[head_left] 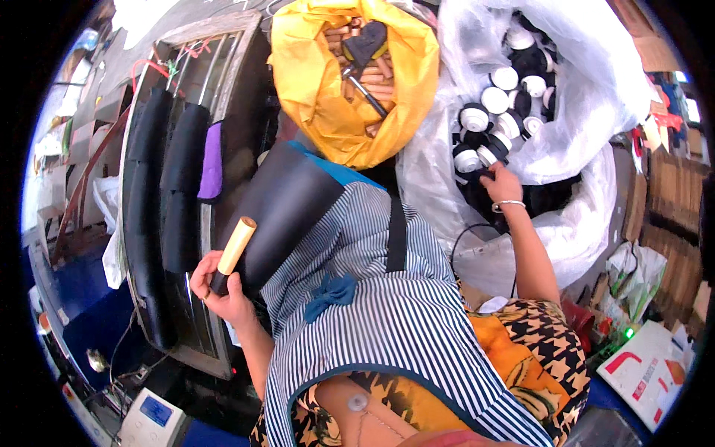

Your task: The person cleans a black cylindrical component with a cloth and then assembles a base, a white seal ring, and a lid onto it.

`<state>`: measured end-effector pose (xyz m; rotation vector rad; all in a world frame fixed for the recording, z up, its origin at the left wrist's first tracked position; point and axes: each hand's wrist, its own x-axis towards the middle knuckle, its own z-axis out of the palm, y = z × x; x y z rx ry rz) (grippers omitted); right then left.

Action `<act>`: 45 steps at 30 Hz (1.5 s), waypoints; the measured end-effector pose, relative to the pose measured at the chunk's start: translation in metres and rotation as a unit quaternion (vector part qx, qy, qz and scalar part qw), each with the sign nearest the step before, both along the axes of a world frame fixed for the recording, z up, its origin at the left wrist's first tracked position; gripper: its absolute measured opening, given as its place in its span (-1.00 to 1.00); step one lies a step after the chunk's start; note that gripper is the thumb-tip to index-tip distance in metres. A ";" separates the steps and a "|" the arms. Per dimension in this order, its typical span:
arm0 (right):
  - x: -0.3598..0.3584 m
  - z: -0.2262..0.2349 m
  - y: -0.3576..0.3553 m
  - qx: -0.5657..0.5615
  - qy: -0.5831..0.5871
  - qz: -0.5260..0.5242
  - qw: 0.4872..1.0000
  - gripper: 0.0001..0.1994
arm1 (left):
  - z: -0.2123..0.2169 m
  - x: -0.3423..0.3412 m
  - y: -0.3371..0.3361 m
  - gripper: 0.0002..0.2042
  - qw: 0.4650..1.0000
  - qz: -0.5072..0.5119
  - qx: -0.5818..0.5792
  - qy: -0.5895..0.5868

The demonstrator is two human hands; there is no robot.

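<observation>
On the left, my left hand point(227, 290) is closed round the dark lower end of a pale wooden cylinder point(237, 244), which stands tilted with its round end up. Stretched out to the right, my right hand point(505, 186) reaches into a clear plastic bag point(596, 89) of round white-and-black parts. Its fingers close on one white-and-black part point(488, 154) at the near side of the pile; the fingertips are partly hidden. A yellow sack point(298, 82) between the hands, farther off, holds many wooden cylinders point(380, 89) like the one in my left hand.
A hammer-like tool point(365, 93) and a dark cloth lie on the cylinders in the sack. To the left, a wooden-edged frame point(223, 357) carries black sleeves point(182, 186) and a purple one point(212, 160) on rods. Stacked cardboard point(670, 194) stands at the right. A black sheet point(287, 201) covers my lap.
</observation>
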<state>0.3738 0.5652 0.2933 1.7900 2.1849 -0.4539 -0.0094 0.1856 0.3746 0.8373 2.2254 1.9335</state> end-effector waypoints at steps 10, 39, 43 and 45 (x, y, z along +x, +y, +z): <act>-0.221 -0.001 -0.095 -0.035 0.441 0.230 0.867 -0.57 | 0.016 -0.023 -0.031 -0.77 0.977 0.170 0.084 -0.097; -0.253 0.107 -0.130 -0.201 0.711 0.182 0.648 -0.52 | 0.052 -0.015 0.002 -0.63 0.986 0.042 0.088 -0.136; -0.248 0.112 -0.127 -0.172 0.725 0.224 0.628 -0.47 | 0.064 -0.029 0.006 -0.59 0.987 -0.002 0.055 -0.152; -0.247 0.116 -0.129 -0.155 0.733 0.251 0.613 -0.45 | 0.069 -0.043 0.006 -0.57 0.979 -0.039 0.056 -0.193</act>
